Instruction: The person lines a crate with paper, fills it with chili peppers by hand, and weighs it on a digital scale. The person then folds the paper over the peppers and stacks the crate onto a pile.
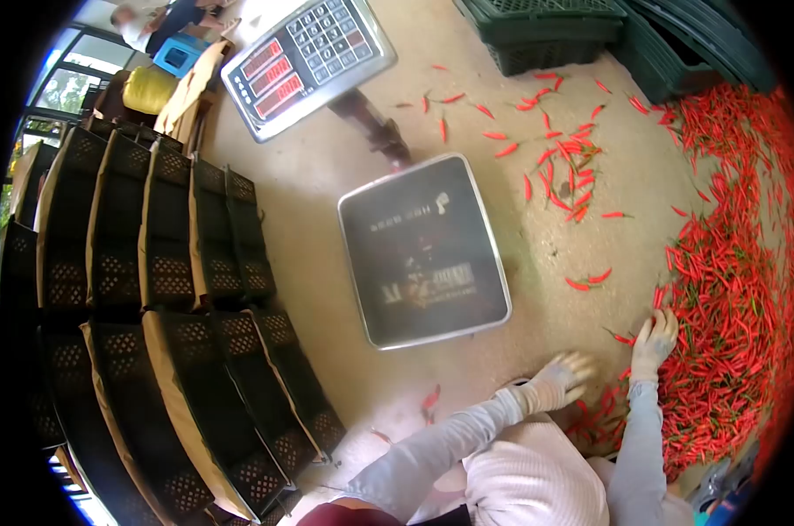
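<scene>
My right hand (654, 346), in a pale glove, reaches to the near-left edge of a large heap of red chili peppers (721, 324). Its fingers are closed at the tips around a red chili pepper (659, 296). My left hand (565, 381), also gloved, is held in front of my knee, to the left of the right hand. Its fingers are loosely bent and a little apart, and no pepper shows in them. Loose peppers (600, 416) lie on the floor just below and between the hands.
A platform scale (423, 254) with a lit display (309, 61) stands ahead. Lined black crates (173, 263) are stacked at left. Dark green crates (550, 39) sit at top right. Scattered peppers (577, 162) lie on the floor. A person (165, 26) is far back left.
</scene>
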Tool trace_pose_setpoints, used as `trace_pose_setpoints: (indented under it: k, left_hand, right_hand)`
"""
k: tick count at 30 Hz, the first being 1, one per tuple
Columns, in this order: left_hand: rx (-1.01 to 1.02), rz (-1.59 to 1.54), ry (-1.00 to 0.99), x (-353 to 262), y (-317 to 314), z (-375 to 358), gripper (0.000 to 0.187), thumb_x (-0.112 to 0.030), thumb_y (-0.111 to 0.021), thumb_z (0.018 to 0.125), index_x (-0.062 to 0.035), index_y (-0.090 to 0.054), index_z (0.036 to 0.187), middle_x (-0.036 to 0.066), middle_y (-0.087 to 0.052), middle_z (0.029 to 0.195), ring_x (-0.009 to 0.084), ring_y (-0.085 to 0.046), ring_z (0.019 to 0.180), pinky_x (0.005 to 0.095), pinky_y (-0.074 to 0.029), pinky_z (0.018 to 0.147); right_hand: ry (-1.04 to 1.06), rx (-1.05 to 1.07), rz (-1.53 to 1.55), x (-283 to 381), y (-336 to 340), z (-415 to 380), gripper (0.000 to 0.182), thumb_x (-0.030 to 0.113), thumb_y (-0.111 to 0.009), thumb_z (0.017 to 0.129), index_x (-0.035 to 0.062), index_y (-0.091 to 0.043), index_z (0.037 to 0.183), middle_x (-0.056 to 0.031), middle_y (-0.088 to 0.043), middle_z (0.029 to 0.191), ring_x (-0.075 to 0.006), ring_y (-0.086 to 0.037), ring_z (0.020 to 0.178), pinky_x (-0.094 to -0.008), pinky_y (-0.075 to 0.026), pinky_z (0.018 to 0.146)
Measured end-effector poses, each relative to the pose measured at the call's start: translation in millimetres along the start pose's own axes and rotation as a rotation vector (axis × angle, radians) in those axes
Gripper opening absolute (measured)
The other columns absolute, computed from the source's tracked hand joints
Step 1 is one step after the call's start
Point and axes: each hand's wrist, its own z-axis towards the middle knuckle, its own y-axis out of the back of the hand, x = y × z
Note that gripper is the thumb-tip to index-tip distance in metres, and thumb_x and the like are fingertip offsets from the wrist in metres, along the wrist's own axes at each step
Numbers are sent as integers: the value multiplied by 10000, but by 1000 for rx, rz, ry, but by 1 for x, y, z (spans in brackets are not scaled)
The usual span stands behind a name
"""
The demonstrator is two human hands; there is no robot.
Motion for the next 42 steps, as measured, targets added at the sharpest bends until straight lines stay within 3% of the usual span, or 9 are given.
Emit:
trace_pose_setpoints:
  k: [15,19,21,24,28,33,34,39,42]
  left_hand:
    - [-491,585,1030,152,216,255,689,-567,-322,938,-201,-225,1513,193,-158,1561,391,-100,1445,649,-88,1105]
    - [-482,591,651,132,124,275,552,-478,-342,960,-178,-399,1421,173,-323,1495,394,-253,1379,650,-79,1092]
    - [-522,386,290,89,53,281,352,-321,-475,903,-107,-575,1165,182,-589,1177,373,-504,1145,535,-336,986]
    - [379,-139,251,-10,-48,274,336,-258,-502,875,-49,-560,1131,179,-566,1191,358,-513,1128,487,-381,952]
    - [97,-266,-65,-72,-49,180,478,-258,-504,952,-63,-433,1382,185,-352,1472,293,-315,1381,425,-219,1149]
    - [-737,242,628,46,24,139,517,-303,-483,961,47,-445,1340,236,-434,1368,354,-442,1251,414,-356,1057]
    - [-764,769,379,79,10,127,430,-223,-508,944,33,-483,1288,207,-550,1131,304,-576,997,367,-490,871]
    - [97,-160,-114,-4,-62,119,491,-183,-540,921,-20,-444,1374,237,-500,1312,328,-493,1222,366,-382,1037]
    - [282,-701,206,-88,-33,119,498,-168,-547,926,3,-433,1380,217,-457,1394,301,-442,1298,350,-331,1090]
  right_hand:
    - [-24,196,-20,57,-15,-37,448,238,-630,781,133,-574,1213,-146,-486,1333,-329,-438,1245,-620,-217,1073]
    - [-15,187,4,59,-16,-35,453,255,-629,782,166,-573,1222,-120,-497,1318,-294,-464,1202,-622,-211,1073]
    - [-20,188,20,61,-15,-35,470,267,-629,776,165,-568,1230,-118,-497,1318,-293,-463,1206,-642,-206,1062]
    - [37,250,-52,56,-32,-40,436,257,-528,885,131,-492,1301,-127,-490,1330,-264,-463,1216,-493,-266,1091]
    - [204,454,-143,50,-32,-57,466,309,-426,966,102,-412,1384,-110,-445,1394,-250,-413,1284,-454,-291,1081]
    - [479,705,-48,104,9,-9,506,348,-465,933,169,-436,1405,-87,-356,1492,-277,-314,1379,-675,-214,1056]
    - [460,704,-68,97,9,2,506,348,-465,933,169,-436,1405,-87,-356,1492,-277,-314,1379,-675,-214,1056]
    - [441,874,-515,27,49,45,489,321,-459,933,193,-442,1404,-45,-336,1513,-272,-282,1402,-656,-247,1050]
    - [445,760,-614,-49,130,31,426,258,-448,929,205,-515,1347,-26,-391,1484,-266,-337,1381,-650,-272,1034]
